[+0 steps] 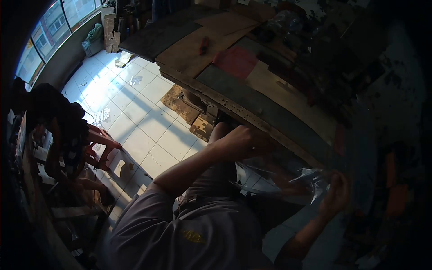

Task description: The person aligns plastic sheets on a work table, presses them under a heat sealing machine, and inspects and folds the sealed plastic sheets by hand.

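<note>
A piece of clear plastic film (pixel 312 180), creased and shiny, stretches between my two hands over my lap; I cannot tell whether it is a bag or a sheet. My left hand (pixel 245 143) is closed at its left end, close to the workbench edge, with the fingertips in shadow. On the right, my right hand (pixel 335 195) pinches the other end with bent fingers. The workbench (pixel 270 135), with a worn, chipped edge, stands just beyond both hands.
On the bench lie a red sheet (pixel 236 62), a small red tool (pixel 204 45) and brown board (pixel 180 58). Dark clutter fills its far right. At left, another person (pixel 58 121) bends beside a red stool (pixel 101 144). Cardboard pieces (pixel 177 102) lie under the bench.
</note>
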{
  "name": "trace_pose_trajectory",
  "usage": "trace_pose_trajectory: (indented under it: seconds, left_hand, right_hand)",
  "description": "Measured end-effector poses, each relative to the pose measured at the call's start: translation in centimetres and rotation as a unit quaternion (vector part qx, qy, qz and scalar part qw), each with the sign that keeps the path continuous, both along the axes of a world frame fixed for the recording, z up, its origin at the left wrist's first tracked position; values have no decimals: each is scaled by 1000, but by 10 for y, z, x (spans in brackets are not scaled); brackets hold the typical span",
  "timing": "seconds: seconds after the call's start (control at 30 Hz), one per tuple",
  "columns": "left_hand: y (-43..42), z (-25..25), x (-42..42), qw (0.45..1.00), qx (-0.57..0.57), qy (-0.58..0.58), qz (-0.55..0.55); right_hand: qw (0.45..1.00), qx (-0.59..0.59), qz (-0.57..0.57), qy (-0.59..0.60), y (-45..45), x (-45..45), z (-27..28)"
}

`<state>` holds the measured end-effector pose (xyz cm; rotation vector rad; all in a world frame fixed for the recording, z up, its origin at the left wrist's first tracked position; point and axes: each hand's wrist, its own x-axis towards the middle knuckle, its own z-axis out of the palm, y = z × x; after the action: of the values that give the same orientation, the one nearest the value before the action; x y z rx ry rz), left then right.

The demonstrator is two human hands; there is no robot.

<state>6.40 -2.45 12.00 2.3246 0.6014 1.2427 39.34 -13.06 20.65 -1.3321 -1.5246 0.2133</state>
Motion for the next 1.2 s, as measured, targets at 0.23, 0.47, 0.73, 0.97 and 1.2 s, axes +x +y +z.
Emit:
trace_pose_trajectory:
  seconds: [0.23,0.47,0.73,0.97,1.2]
  left_hand:
    - [17,48,-19,992,-107,71,13]
    - [46,48,-25,985,-166,-2,53]
    - [115,26,-9,979,-194,15,60]
    - [115,17,-2,965,-239,-42,97]
    - [114,16,-7,965,-241,-15,102]
  right_hand:
    - [989,-53,10,136,36,22,-18]
    - [966,-92,36,240,72,37,-37]
    - [962,-142,22,231,140,65,-58]
    - [967,-153,-12,204,156,70,-90]
    - [967,-140,-42,207,145,55,-82]
